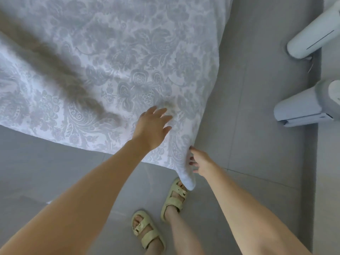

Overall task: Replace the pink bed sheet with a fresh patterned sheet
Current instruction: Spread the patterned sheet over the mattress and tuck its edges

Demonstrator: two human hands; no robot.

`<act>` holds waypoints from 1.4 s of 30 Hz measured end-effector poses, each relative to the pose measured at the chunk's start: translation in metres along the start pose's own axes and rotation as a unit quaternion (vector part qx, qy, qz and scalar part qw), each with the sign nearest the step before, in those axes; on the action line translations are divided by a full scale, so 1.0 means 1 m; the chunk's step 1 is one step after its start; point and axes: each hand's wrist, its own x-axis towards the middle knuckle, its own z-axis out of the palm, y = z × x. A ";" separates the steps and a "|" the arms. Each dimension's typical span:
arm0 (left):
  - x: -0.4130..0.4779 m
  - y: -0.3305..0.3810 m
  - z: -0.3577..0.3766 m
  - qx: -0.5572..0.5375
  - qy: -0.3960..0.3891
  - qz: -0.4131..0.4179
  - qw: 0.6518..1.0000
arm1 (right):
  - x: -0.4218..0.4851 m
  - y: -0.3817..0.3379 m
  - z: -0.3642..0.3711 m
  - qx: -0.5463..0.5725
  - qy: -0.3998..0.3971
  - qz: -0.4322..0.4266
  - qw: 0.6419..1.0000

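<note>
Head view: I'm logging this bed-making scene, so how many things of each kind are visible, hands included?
patterned sheet: 1
hands, left hand and right hand: 2
pale green sandals: 2
white appliances: 2
Total: 7

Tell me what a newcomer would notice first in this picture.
The grey-and-white patterned sheet fills the upper left, spread out with one corner hanging toward the tiled floor. The left hand reaches over it with fingers spread, while the right hand touches the hanging corner. A blurred brownish streak crosses the sheet at left, and pale green sandals stand at bottom centre.
</note>
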 end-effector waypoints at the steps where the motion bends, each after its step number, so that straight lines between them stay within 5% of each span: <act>1: 0.008 0.005 0.001 0.013 -0.023 0.026 0.999 | 0.003 0.000 0.003 0.023 -0.025 0.014 0.999; 3: 0.032 0.017 0.006 0.067 -0.067 0.082 0.992 | 0.018 0.006 0.001 0.025 -0.019 0.009 0.999; 7: 0.064 0.031 0.015 0.151 -0.106 0.208 0.961 | 0.028 0.018 0.006 -0.200 0.076 -0.126 0.969; 12: 0.085 0.053 0.021 0.261 -0.209 0.340 0.879 | 0.011 0.038 -0.029 -0.307 0.173 -0.175 0.920; 16: 0.095 0.065 0.021 0.274 -0.280 0.417 0.820 | -0.009 0.059 -0.038 -0.218 0.234 -0.142 0.937; 20: 0.109 0.066 0.032 0.329 -0.319 0.488 0.742 | -0.039 0.071 0.006 0.021 0.227 -0.100 0.968; 24: 0.120 0.056 0.038 0.310 -0.318 0.570 0.691 | -0.050 0.064 0.062 0.273 0.077 -0.045 0.958; 31: 0.129 0.048 0.035 0.280 -0.309 0.651 0.635 | -0.053 0.015 0.092 0.649 0.049 -0.036 0.759; 35: 0.129 0.061 0.041 0.265 -0.292 0.666 0.633 | -0.059 0.017 0.102 0.680 0.053 -0.055 0.729; 38: 0.130 0.077 0.050 0.299 -0.319 0.632 0.640 | -0.051 0.022 0.103 0.649 0.069 -0.056 0.756; 40: 0.129 0.090 0.059 0.350 -0.330 0.621 0.618 | -0.038 0.027 0.099 0.599 0.095 -0.044 0.794; 42: 0.129 0.099 0.067 0.389 -0.333 0.624 0.591 | -0.029 0.029 0.095 0.590 0.132 -0.048 0.795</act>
